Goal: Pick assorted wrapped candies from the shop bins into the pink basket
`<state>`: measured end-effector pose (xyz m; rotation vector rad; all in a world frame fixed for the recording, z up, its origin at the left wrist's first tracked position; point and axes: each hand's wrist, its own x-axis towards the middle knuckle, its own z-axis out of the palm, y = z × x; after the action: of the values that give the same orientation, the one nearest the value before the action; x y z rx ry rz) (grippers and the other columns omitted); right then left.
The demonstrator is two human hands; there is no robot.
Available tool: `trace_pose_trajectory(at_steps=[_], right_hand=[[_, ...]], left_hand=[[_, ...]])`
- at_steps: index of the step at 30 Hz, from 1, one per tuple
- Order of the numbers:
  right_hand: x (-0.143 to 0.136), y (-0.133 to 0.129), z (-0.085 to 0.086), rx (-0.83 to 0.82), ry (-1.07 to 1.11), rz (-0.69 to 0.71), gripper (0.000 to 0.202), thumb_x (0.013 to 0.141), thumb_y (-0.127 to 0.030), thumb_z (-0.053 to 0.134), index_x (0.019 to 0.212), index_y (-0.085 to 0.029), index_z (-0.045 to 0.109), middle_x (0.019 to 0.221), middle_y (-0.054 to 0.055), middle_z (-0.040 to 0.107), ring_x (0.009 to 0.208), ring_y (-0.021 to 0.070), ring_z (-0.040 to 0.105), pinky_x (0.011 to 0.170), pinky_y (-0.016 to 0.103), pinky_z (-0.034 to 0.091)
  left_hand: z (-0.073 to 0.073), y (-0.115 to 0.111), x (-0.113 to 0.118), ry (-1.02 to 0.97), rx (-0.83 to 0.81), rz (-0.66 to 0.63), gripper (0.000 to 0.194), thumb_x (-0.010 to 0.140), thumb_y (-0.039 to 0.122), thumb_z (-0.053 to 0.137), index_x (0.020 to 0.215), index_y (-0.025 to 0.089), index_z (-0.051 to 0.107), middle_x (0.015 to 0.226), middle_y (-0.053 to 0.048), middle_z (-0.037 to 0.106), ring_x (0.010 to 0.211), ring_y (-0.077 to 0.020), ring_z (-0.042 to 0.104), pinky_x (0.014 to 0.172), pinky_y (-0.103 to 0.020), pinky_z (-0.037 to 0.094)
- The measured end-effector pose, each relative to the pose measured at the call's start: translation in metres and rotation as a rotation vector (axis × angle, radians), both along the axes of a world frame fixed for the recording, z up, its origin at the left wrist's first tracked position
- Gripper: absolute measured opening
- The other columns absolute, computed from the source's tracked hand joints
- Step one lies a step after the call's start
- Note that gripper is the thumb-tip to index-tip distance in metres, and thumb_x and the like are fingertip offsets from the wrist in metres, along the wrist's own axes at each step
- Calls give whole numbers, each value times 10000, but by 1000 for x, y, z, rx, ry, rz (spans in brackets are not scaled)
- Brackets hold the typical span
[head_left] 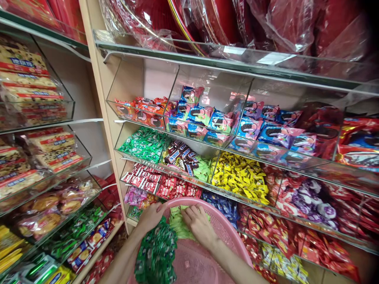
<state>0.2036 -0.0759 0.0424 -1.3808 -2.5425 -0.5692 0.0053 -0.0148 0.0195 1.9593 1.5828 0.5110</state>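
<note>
A pink plastic basket (233,236) stands tilted in front of the lower shelves. My left hand (152,217) grips its rim on the left, fingers closed at the edge. Inside the basket, my right hand (197,224) is curled over light green wrapped candies (176,223); the fingertips are partly hidden among them. A heap of dark green wrapped candies (156,252), blurred, fills the basket's left side below my left hand. Just above, one shelf compartment holds Snickers bars (177,154) beside more light green candies (203,169).
Glass-fronted shelves hold green candies (145,144), yellow candies (241,177), blue-and-pink packets (219,120) and red-and-white packets (142,177). Packaged biscuits (32,94) fill shelves at the left, beyond a wooden upright (99,86). Red plastic-wrapped items (219,19) lie on the top glass shelf.
</note>
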Motion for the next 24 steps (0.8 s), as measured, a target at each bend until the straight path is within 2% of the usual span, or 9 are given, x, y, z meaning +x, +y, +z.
trace_pose_trajectory(at_steps=[4,8,10,19,24], right_hand=[[11,-1,9,1,17,-80,281,812,-162,472,1093,-175,467,856,30,538,833,177,436,801,338,304],[18,0,10,-48,-32,-88,42,805,-187,491,809,-178,532,756,12,528,762,169,444,733,325,318],[19,1,9,-52,-56,-95,82,803,-185,495,724,-176,514,723,7,520,744,166,445,721,326,317],[5,-4,19,-56,-97,-101,88,800,-179,501,716,-175,529,717,21,535,747,174,445,740,349,296],[-2,-3,10,-112,-160,-133,49,770,-166,537,731,-158,563,733,40,554,786,194,457,748,358,283]], left_hand=[[-2,1,1,-6,-4,-2,467,803,542,260,556,189,441,571,0,514,587,-134,508,558,-206,275],[-3,1,2,-7,15,-14,465,806,537,260,553,187,433,571,2,522,596,-132,514,566,-204,279],[-3,1,3,0,17,-16,466,807,534,258,551,186,433,568,2,518,598,-132,515,565,-204,279],[-1,-3,4,-7,14,-10,486,798,564,246,547,188,423,542,11,486,578,-128,508,557,-201,278],[-2,-4,3,-7,17,-8,476,801,553,252,558,187,435,545,13,486,570,-124,495,545,-200,264]])
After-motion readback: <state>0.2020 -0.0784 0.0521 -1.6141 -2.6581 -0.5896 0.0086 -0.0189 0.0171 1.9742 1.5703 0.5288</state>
